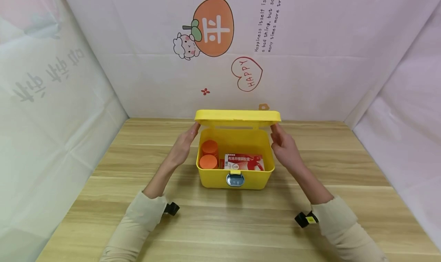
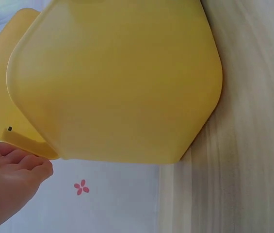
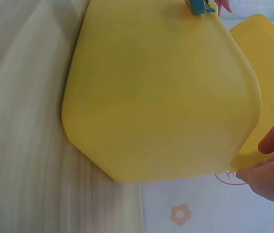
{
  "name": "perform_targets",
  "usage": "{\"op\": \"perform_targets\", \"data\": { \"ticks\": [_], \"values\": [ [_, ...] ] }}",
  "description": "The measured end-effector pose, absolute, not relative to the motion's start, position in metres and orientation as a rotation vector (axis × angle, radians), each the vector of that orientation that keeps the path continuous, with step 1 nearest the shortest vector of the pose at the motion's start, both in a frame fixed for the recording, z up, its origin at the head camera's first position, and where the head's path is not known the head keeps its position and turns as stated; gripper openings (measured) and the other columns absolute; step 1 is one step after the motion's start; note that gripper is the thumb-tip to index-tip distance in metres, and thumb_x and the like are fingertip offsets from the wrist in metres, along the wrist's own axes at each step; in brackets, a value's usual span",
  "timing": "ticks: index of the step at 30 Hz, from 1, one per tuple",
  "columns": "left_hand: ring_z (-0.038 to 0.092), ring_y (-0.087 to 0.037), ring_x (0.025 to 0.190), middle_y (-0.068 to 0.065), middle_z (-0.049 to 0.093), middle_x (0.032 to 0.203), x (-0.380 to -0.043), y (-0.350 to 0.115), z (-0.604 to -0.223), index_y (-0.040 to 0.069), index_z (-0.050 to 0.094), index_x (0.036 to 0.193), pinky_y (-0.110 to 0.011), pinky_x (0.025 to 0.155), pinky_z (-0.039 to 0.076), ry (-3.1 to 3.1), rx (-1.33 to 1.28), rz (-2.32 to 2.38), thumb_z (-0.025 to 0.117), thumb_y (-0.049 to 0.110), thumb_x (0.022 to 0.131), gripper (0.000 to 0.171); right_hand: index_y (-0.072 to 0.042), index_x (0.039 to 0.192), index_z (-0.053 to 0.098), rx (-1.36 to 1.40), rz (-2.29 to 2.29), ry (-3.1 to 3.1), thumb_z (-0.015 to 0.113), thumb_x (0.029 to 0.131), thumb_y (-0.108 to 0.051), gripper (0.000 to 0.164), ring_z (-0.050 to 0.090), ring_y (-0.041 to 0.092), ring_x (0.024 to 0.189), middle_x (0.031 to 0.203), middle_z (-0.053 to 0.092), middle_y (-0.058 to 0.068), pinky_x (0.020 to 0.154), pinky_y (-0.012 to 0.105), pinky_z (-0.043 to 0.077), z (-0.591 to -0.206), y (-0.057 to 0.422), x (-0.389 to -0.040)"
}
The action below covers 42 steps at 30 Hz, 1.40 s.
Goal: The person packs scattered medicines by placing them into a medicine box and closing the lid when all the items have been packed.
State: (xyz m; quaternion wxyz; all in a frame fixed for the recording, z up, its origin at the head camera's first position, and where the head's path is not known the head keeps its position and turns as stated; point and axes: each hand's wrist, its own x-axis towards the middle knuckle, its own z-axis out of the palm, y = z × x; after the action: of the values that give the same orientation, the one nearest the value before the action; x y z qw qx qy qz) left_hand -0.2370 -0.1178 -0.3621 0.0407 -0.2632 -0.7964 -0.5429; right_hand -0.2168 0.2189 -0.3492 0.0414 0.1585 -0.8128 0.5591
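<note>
A yellow lidded box (image 1: 235, 179) stands on the wooden table with its lid (image 1: 237, 115) raised above the opening. The left hand (image 1: 182, 146) is at the lid's left edge, its fingers (image 2: 30, 167) touching the lid near the rear side. At the opposite edge, the right hand (image 1: 286, 147) touches the lid with extended fingers, its thumb held apart. Inside the box are two orange-capped containers (image 1: 208, 161) at the left and a red-and-white medicine box (image 1: 244, 162) at the right. A grey latch (image 1: 235, 179) sits on the front. The wrist views show mostly the box's side walls.
Wooden tabletop (image 1: 227, 227) surrounds the box. Behind it hangs a white printed cloth (image 1: 155, 82), with more white cloth at both sides. A black wrist device (image 1: 171, 208) is worn on the left sleeve, another black device (image 1: 304, 218) on the right.
</note>
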Motion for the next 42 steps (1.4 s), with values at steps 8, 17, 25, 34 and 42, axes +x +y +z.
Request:
{"op": "perform_targets", "data": {
  "ticks": [8, 17, 25, 34, 42],
  "values": [
    [0.034, -0.037, 0.147, -0.018, 0.031, 0.161, -0.228, -0.120, -0.369, 0.003, 0.027, 0.156, -0.051, 0.122, 0.027, -2.476, -0.768, -1.607, 0.021, 0.034, 0.109, 0.057, -0.003, 0.159, 0.020, 0.535, 1.616, -2.548, 0.034, 0.085, 0.020, 0.078, 0.024, 0.033, 0.152, 0.165, 0.021, 0.016, 0.119, 0.049, 0.027, -0.361, 0.224, -0.208],
    [0.029, -0.029, 0.151, -0.010, 0.030, 0.163, -0.224, -0.122, -0.378, 0.010, 0.024, 0.159, -0.049, 0.124, 0.022, -2.428, -0.862, -1.560, 0.018, 0.041, 0.109, 0.059, -0.005, 0.156, 0.029, 0.594, 1.569, -2.577, 0.032, 0.086, 0.020, 0.075, 0.032, 0.043, 0.146, 0.161, 0.032, 0.019, 0.117, 0.058, 0.029, -0.371, 0.229, -0.199],
    [0.021, -0.030, 0.153, -0.008, 0.017, 0.167, -0.219, -0.125, -0.383, 0.011, 0.014, 0.160, -0.051, 0.125, 0.018, -2.471, -0.892, -1.543, 0.017, 0.037, 0.109, 0.057, -0.010, 0.160, 0.019, 0.686, 1.519, -2.558, 0.031, 0.083, 0.022, 0.084, 0.038, 0.042, 0.143, 0.161, 0.032, 0.020, 0.112, 0.052, 0.034, -0.381, 0.235, -0.197],
    [0.016, -0.030, 0.155, -0.006, 0.012, 0.168, -0.217, -0.129, -0.389, 0.018, 0.007, 0.161, -0.056, 0.124, 0.015, -2.521, -0.954, -1.520, 0.015, 0.041, 0.109, 0.058, -0.012, 0.161, 0.009, 0.679, 1.393, -2.627, 0.034, 0.086, 0.022, 0.086, 0.039, 0.044, 0.142, 0.158, 0.035, 0.024, 0.110, 0.058, 0.036, -0.389, 0.238, -0.191],
    [0.007, -0.027, 0.156, -0.001, 0.002, 0.169, -0.218, -0.132, -0.396, 0.014, 0.000, 0.161, -0.056, 0.125, 0.009, -2.498, -1.068, -1.555, 0.016, 0.043, 0.109, 0.062, -0.018, 0.162, 0.007, 0.686, 1.321, -2.655, 0.041, 0.092, 0.018, 0.085, 0.037, 0.038, 0.144, 0.161, 0.033, 0.018, 0.116, 0.029, 0.032, -0.395, 0.238, -0.189]
  ]
}}
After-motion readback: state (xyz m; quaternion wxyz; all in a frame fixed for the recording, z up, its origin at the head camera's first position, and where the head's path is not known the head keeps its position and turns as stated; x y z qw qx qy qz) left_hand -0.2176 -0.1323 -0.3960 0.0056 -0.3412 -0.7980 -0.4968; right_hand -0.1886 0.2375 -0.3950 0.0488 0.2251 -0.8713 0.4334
